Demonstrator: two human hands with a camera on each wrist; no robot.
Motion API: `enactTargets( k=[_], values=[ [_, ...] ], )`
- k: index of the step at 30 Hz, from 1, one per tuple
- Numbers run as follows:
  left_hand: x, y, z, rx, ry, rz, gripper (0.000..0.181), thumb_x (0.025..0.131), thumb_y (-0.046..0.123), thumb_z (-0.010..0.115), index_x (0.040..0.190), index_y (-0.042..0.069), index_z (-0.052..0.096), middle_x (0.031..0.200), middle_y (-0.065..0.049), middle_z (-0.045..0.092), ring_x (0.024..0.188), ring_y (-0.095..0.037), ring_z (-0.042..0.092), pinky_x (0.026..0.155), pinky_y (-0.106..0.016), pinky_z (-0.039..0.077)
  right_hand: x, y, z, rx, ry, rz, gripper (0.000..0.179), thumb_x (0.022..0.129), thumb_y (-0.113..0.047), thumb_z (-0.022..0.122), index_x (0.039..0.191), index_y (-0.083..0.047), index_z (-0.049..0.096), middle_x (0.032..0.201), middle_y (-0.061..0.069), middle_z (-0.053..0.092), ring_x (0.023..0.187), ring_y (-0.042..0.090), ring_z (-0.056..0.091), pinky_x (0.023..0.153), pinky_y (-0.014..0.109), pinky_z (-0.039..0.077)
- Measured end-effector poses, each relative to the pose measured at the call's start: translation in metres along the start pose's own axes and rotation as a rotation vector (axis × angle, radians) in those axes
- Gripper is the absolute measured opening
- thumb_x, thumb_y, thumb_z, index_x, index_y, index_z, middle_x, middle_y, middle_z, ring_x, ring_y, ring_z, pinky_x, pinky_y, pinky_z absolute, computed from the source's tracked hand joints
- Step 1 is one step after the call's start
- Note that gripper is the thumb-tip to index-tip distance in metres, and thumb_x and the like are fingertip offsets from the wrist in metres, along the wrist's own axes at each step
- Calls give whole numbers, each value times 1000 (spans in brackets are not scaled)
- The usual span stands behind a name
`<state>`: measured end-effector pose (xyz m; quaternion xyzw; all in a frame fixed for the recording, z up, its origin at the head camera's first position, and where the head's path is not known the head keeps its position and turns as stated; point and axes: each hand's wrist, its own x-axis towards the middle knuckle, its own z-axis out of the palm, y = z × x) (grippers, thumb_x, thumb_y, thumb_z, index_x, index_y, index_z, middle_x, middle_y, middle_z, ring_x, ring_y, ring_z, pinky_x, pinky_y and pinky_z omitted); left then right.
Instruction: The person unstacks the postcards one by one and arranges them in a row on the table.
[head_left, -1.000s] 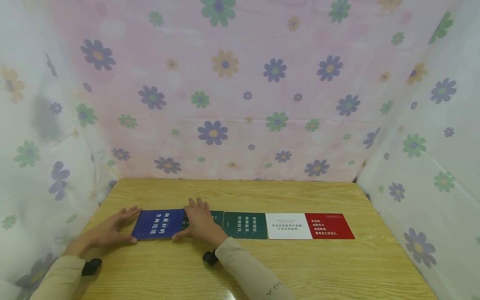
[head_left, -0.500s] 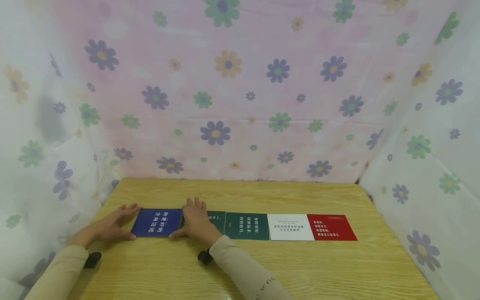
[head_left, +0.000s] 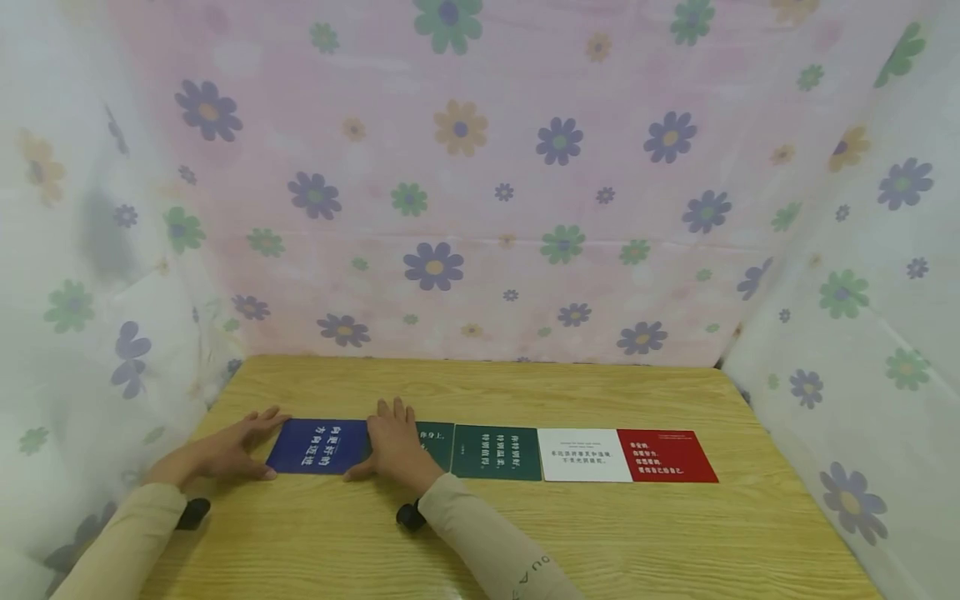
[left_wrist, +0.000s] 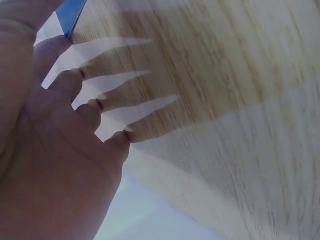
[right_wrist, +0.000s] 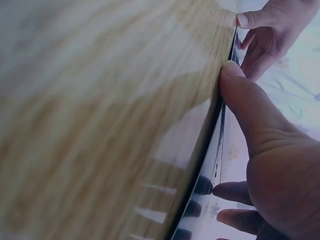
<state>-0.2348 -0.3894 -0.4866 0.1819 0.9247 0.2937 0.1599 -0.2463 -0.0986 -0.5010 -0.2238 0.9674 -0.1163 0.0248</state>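
A blue card (head_left: 313, 448) with white writing lies flat at the left end of a row of cards. My left hand (head_left: 217, 454) touches its left side, the thumb by the near corner and the forefinger by the far one. My right hand (head_left: 399, 446) rests over the join between the blue card and a dark green card (head_left: 435, 435), hiding much of the green one. In the right wrist view, the right thumb (right_wrist: 232, 70) touches the near edge of the row. The left wrist view has one blue corner (left_wrist: 70, 16) beside spread fingers.
To the right, edge to edge, lie a second green card (head_left: 495, 454), a white card (head_left: 585, 457) and a red card (head_left: 667, 457). They lie on a wood-grain table (head_left: 525, 542). Flower-patterned curtains (head_left: 480, 217) enclose its back and sides.
The blue card has shifted slightly and its edges sit more level with the row. Both hands have stayed at it with small movements. The whole view has drifted a little rightward.
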Motion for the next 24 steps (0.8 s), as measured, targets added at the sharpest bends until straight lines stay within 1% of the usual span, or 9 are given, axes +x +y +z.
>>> enactTargets(
  k=[4, 8, 12, 16, 19, 22, 24],
  values=[
    [1, 0, 0, -14, -17, -15, 99, 78, 27, 86, 154, -6, 32, 160, -40, 8, 139, -71, -2, 102, -85, -2, -1, -1, -1, -10, -15, 10, 91, 65, -70, 84, 135, -15, 64, 161, 7, 39, 153, 33, 28, 124, 46, 29],
    [2, -1, -1, -17, -16, -18, 101, 77, 27, 87, 154, -7, 31, 160, -40, 8, 139, -71, -2, 103, -85, -2, -1, -3, -2, -32, -29, 22, 95, 66, -72, 82, 140, -16, 61, 163, 6, 37, 154, 32, 27, 124, 44, 28],
    [2, -3, 0, -8, 4, -24, 103, 76, 30, 87, 155, -5, 31, 161, -38, 10, 140, -70, 0, 105, -84, -1, -1, -4, -3, -34, -36, 28, 96, 67, -71, 82, 143, -17, 58, 163, 6, 35, 154, 32, 26, 125, 44, 28],
    [-1, -6, 2, 45, 40, -25, 103, 76, 33, 86, 156, -3, 32, 161, -37, 14, 140, -69, 6, 106, -83, 5, -3, -4, -1, -13, -38, 10, 100, 69, -70, 81, 148, -16, 52, 164, 7, 34, 154, 33, 25, 125, 45, 27],
    [-5, -8, 4, 108, 87, -9, 102, 76, 34, 86, 154, -5, 33, 159, -38, 19, 138, -70, 11, 105, -84, 10, -6, -1, 0, 2, -41, -27, 102, 74, -70, 78, 154, -17, 45, 165, 7, 33, 155, 33, 24, 125, 46, 26],
    [-9, -7, 8, 159, 149, 12, 100, 78, 36, 85, 153, -7, 35, 157, -39, 24, 137, -71, 17, 103, -85, 14, -11, 6, -3, 21, -46, -105, 93, 84, -66, 71, 157, -17, 40, 166, 6, 31, 155, 32, 22, 125, 46, 25],
    [-10, -4, 11, 173, 187, 22, 97, 80, 37, 84, 152, -8, 36, 155, -40, 27, 136, -71, 19, 102, -85, 16, -15, 12, -7, 43, -60, -171, 85, 92, -62, 65, 158, -17, 37, 167, 6, 30, 156, 32, 20, 126, 46, 23]
  ],
)
